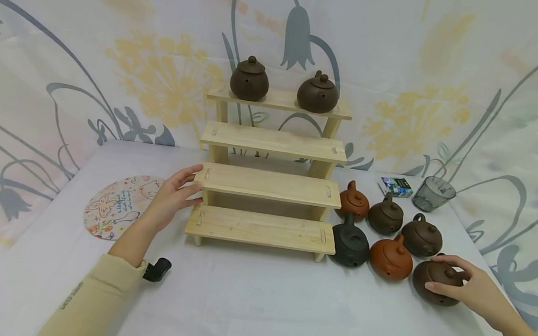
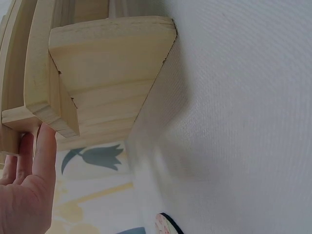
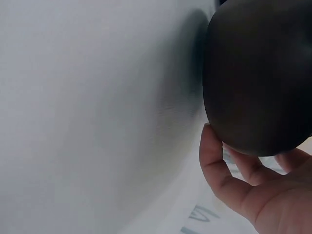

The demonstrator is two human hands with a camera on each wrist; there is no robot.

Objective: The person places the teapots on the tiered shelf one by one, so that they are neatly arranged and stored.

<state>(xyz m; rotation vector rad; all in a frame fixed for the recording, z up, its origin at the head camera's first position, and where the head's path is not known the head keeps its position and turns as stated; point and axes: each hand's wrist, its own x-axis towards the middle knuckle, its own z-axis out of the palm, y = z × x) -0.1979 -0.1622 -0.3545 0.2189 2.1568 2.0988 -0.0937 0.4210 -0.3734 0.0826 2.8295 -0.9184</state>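
My right hand (image 1: 478, 292) grips a dark brown teapot (image 1: 435, 274) at the near end of the group on the right, thumb and fingers curled round its sides. In the right wrist view the teapot (image 3: 258, 78) fills the right side, close to the white cloth; whether it touches is unclear. My left hand (image 1: 170, 197) touches the left end of a four-tier wooden stand (image 1: 268, 183), its fingers extended. The left wrist view shows those fingers (image 2: 45, 153) at a board's end. Two dark brown teapots, one on the left (image 1: 249, 81) and one on the right (image 1: 318, 94), stand on the top tier.
Beside the stand's right end are a black teapot (image 1: 350, 245), two reddish-brown teapots (image 1: 390, 260) and two other brown teapots (image 1: 421, 238). Behind them lie a small box (image 1: 396, 187) and a grey translucent cup (image 1: 433, 194). A round patterned mat (image 1: 116, 207) lies left.
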